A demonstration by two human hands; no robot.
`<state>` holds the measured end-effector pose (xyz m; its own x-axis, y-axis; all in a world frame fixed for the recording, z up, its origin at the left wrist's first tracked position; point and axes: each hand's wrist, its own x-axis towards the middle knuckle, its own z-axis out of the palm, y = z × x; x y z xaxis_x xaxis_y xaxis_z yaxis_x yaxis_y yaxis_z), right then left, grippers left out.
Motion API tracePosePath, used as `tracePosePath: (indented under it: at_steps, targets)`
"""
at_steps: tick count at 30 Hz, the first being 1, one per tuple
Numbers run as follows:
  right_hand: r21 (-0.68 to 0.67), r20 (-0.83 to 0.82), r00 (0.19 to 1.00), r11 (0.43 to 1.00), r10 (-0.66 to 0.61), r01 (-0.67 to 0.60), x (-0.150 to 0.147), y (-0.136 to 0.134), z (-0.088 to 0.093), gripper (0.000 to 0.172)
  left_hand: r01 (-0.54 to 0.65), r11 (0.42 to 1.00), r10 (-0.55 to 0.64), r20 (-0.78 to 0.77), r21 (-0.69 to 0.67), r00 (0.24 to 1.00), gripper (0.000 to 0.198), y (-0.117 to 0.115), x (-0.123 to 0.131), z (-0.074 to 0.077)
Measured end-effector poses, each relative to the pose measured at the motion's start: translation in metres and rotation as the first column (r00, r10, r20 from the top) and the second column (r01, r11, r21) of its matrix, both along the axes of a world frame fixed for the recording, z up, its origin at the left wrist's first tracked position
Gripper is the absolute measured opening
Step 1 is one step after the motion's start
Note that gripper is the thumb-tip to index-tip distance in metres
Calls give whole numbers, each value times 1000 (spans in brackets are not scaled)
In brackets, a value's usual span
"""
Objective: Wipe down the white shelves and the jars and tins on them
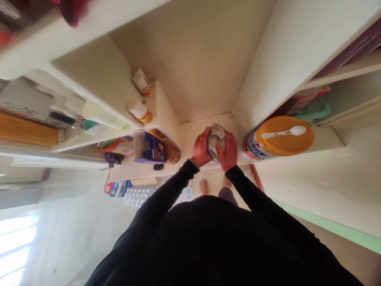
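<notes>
Head view — left hand (pixel 201 147) and right hand (pixel 228 152) clamp a cloth (pixel 216 140) — tin label (pixel 253 147) blurred.

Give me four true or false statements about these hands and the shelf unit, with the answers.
1. The left hand and right hand both hold a crumpled grey cloth with a blue edge. True.
2. A white plastic spoon lies on the orange lid of a large round can. True.
3. The right hand holds a blue cardboard box. False: the blue cardboard box sits on a shelf left of the hands, untouched.
4. The person wears short sleeves. False: long black sleeves reach the wrists.
</notes>
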<state>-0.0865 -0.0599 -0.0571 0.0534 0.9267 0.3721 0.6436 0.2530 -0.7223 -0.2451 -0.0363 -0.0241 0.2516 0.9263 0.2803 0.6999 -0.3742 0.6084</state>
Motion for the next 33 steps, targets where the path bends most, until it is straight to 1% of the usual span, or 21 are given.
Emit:
tracePosePath:
  at_steps: [2, 3, 4, 6, 7, 9, 10, 11, 12, 13, 15, 17, 19, 20, 22, 24, 25, 27, 29, 31, 33]
  targets:
    - [-3, -24, 1000, 1000, -17, 17, -1, -13, -5, 75, 17, 1000, -17, 8, 3, 1000, 104, -1, -3, -2]
    - [-8, -33, 999, 1000, -12, 12, -1, -11, -3, 74, 32, 999, -32, 12, 8, 999, 104, 0, -5, -3]
    - [-18, -38, 999, 1000, 5, -5, 0, -4, 1, 73, 51, 999, -51, 16, 16, 999, 104, 1, -7, -4]
    - [-63, -34, 996, 994, 85, -87, 2, 26, 16, 68, 77, 997, -78, 17, 31, 997, 102, 4, -8, -7]
    - [-105, -32, 988, 982, 153, -156, 2, 45, 25, 66, 71, 997, -71, 14, 32, 997, 99, 5, -7, -8]
    - [-236, -28, 952, 924, 304, -302, 2, 83, 43, 61, 9, 1000, -9, 5, 15, 1000, 94, 6, -5, -10]
    - [-286, -25, 935, 894, 353, -345, 2, 97, 50, 59, -34, 999, 34, -2, 2, 999, 93, 7, -3, -12]
    - [-313, -24, 926, 876, 378, -366, 1, 106, 55, 57, -73, 997, 73, -9, -6, 997, 92, 7, -1, -12]
    - [-310, -24, 927, 879, 374, -363, 0, 110, 56, 56, -101, 995, 101, -15, -5, 995, 92, 7, 1, -13]
    - [-275, -27, 938, 900, 344, -338, -1, 108, 56, 55, -115, 993, 115, -19, 5, 993, 91, 6, 3, -12]
    - [-164, -50, 974, 960, 220, -225, -4, 90, 47, 54, -117, 992, 118, -15, 49, 993, 89, 5, 5, -11]
    - [-73, -93, 994, 995, 62, -69, -10, 59, 31, 57, -111, 990, 112, 3, 88, 994, 88, 2, 6, -9]
    - [-34, -140, 988, 998, -64, 59, -18, 22, 12, 64, -122, 989, 121, 12, 88, 993, 88, 0, 6, -7]
    - [-30, -164, 981, 995, -102, 99, -23, 5, 2, 66, -136, 988, 136, 6, 74, 991, 88, -1, 7, -7]
    - [-49, -210, 968, 990, -138, 130, -32, -25, -14, 68, -190, 981, 190, -19, 30, 982, 81, -3, 10, -4]
    - [-112, -271, 951, 986, -151, 124, -36, -39, -24, 67, -256, 967, 255, -51, -10, 965, 75, -6, 14, 2]
    - [-157, -316, 935, 981, -158, 112, -35, -39, -26, 67, -280, 960, 278, -67, -25, 958, 76, -9, 16, 6]
    - [-235, -407, 897, 969, -172, 79, -27, -23, -23, 67, -312, 949, 306, -100, -52, 947, 83, -17, 17, 14]
    - [-272, -466, 870, 962, -160, 31, -12, 8, -12, 66, -332, 940, 320, -130, -77, 938, 91, -27, 14, 23]
    - [-278, -493, 865, 959, -94, -54, 4, 44, 3, 62, -324, 940, 310, -137, -103, 941, 95, -34, 5, 27]
    - [-289, -528, 849, 937, 15, -196, 14, 76, 18, 56, -273, 955, 261, -112, -113, 959, 97, -31, -7, 27]
